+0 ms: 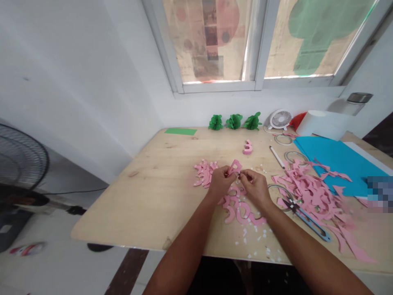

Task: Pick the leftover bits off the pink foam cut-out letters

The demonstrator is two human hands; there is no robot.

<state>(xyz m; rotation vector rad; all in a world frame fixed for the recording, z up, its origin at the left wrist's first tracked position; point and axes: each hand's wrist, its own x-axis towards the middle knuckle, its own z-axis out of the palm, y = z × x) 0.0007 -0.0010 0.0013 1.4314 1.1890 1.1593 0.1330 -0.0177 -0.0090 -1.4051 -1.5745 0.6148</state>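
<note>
My left hand [221, 181] pinches a small pink paper cut-out [236, 165] with an opening in its middle, above the table. Close against its lower edge is my right hand [255, 186], thumb and fingertips pressed together; whatever is between them is too small to make out. Curved pink paper pieces [244, 211] lie beneath and in front of both hands. To the left of my left hand sits a pile of pink cut-outs [203, 174]. Farther back is a small stack of pink curved pieces [248, 147]. Tiny white scraps [264, 234] are scattered near the front edge.
Blue-handled snips [310, 221] and pink paper offcuts [316, 192] lie right, near tape rolls [296, 157], a white pen [277, 157] and blue sheets [344, 164]. Behind stand green paper ornaments [235, 122], a small fan [280, 119] and a green strip [180, 131].
</note>
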